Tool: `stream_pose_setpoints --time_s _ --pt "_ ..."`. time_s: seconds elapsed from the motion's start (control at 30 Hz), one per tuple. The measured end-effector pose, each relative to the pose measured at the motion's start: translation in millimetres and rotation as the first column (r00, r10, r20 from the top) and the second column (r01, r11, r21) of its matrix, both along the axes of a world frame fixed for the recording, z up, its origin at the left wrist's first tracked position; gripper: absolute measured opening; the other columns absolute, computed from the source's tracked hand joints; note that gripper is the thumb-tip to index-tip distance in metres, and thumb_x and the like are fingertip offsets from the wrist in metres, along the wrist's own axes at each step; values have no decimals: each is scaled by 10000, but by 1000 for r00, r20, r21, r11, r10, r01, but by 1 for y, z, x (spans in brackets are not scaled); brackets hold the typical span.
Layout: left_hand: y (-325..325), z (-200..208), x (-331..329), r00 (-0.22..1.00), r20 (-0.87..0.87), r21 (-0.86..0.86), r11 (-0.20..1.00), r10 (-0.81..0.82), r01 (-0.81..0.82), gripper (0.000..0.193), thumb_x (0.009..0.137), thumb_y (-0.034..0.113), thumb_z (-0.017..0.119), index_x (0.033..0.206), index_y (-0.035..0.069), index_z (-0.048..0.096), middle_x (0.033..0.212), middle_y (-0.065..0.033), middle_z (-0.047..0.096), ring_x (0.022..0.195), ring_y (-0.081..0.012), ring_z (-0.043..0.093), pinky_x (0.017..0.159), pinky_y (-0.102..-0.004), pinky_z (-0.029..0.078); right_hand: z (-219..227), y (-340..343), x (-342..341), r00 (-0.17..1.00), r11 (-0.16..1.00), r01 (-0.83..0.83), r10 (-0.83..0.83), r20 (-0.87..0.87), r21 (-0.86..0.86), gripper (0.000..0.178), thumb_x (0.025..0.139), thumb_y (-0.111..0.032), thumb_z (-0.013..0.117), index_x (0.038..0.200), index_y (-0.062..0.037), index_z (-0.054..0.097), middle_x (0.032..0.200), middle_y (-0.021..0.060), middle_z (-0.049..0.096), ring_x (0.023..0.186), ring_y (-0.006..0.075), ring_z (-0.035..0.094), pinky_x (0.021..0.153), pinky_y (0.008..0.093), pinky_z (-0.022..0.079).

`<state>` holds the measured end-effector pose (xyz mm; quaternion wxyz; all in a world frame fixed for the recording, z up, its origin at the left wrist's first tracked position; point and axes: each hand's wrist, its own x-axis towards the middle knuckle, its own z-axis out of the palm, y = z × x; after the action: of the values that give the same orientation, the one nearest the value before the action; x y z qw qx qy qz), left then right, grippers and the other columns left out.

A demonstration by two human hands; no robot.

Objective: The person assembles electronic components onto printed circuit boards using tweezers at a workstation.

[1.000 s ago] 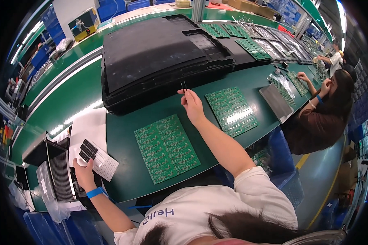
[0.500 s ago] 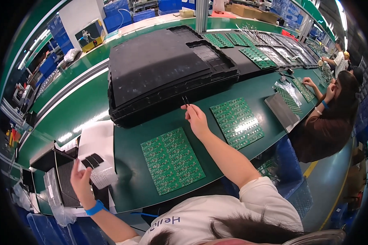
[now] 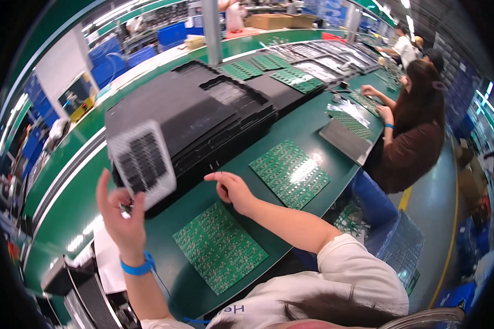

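Note:
My left hand [image 3: 124, 227] is raised near the corner of the black tray. It grips a white sheet [image 3: 162, 170] carrying rows of black strips; the sheet is blurred by motion. My right hand [image 3: 237, 193] is closed on thin dark tweezers [image 3: 214, 165], of which little more than the tips shows against the tray's side. Just below that hand lies a green circuit board panel [image 3: 219, 247] on the green table. A second green panel [image 3: 291, 172] is to the right of it.
The large black tray [image 3: 214, 140], covered by a black sheet, stands behind my hands. More green panels [image 3: 296, 79] lie farther back. A grey slab [image 3: 344, 141] is at the right, near a co-worker [image 3: 414, 137] handling another board. Blue bins [image 3: 373, 203] stand below the table edge.
My left hand has lifted the white sheet from the table's left side up toward the black tray. The whole view has turned. The right hand still holds the tweezers.

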<state>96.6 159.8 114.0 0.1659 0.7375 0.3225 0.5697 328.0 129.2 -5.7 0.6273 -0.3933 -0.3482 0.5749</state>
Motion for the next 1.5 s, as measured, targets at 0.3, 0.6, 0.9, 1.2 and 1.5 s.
stream_pose_setpoints --time_s 0.3,0.6,0.9,1.2,1.5 --pt "7 -82 16 998 -38 95 994 -41 45 678 838 -11 660 1408 -33 293 782 -34 560 732 -123 520 770 -241 420 12 -9 -3 891 910 -396 346 -295 -126 514 985 -422 361 1387 -114 452 522 -52 290 429 60 235 416 223 198" --pt "-1 -83 22 988 11 -148 977 -154 154 773 787 -10 692 1429 -24 262 799 -25 569 764 -125 541 814 -248 424 2 -10 -4 925 941 -331 310 -220 -69 188 986 -246 462 1043 -86 544 939 140 647 455 30 327 416 182 259" --pt "8 -78 15 954 -290 -230 973 -75 7 537 802 221 723 1256 28 512 953 -74 595 886 -217 573 808 -325 425 8 -10 -2 997 1000 -12 13 -82 12 113 923 -173 608 989 -104 548 753 -52 525 527 10 351 462 182 268" --pt "2 -68 10 895 171 -754 530 -413 388 589 945 184 561 1439 24 283 931 -101 630 821 -151 602 672 -276 509 10 -14 -3 992 995 -97 100 -83 30 156 876 -209 682 926 -121 562 745 -92 490 576 -10 365 480 166 272" --pt "-14 -52 20 916 197 -526 751 -350 399 664 852 161 695 1412 28 365 1055 -83 602 789 -112 605 688 -214 486 10 -15 -5 993 991 -114 113 21 66 157 863 -184 688 936 -103 576 773 -77 524 631 5 422 552 172 341"
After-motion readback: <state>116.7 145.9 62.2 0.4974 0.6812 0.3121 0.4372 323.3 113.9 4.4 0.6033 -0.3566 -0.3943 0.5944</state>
